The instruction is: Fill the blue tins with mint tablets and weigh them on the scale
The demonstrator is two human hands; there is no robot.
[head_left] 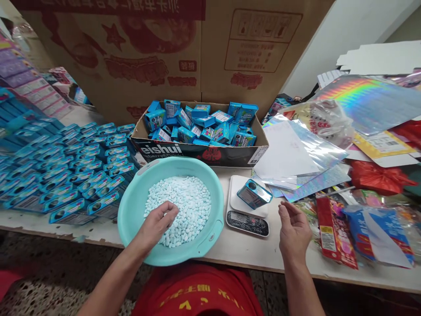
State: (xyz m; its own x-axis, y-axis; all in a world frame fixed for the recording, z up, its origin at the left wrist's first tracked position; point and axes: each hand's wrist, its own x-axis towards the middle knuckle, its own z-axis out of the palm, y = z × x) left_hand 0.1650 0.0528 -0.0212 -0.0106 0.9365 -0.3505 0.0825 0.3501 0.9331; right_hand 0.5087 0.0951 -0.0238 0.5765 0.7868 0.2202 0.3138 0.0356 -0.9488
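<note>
My left hand (pixel 162 221) hovers over a turquoise basin (pixel 130 219) of small pale-blue candies (pixel 187 206). Its fingers are pinched together, and whatever they hold is too small to make out. On a white kitchen scale (pixel 233 206) with a dark display panel, a small blue tin (pixel 254 194) stands with its open top tilted toward me. To the right of the scale my right hand (pixel 294 224) is raised, palm turned inward, fingers curved and apart from the thumb, touching nothing.
Behind the basin, a cardboard box (pixel 197 153) holds many closed blue tins. Rows of blue tins (pixel 70 175) fill the left side. Papers (pixel 286 149), a red packet (pixel 333 232) and a blue bag (pixel 378 237) lie at right. A large carton (pixel 210 52) rises behind.
</note>
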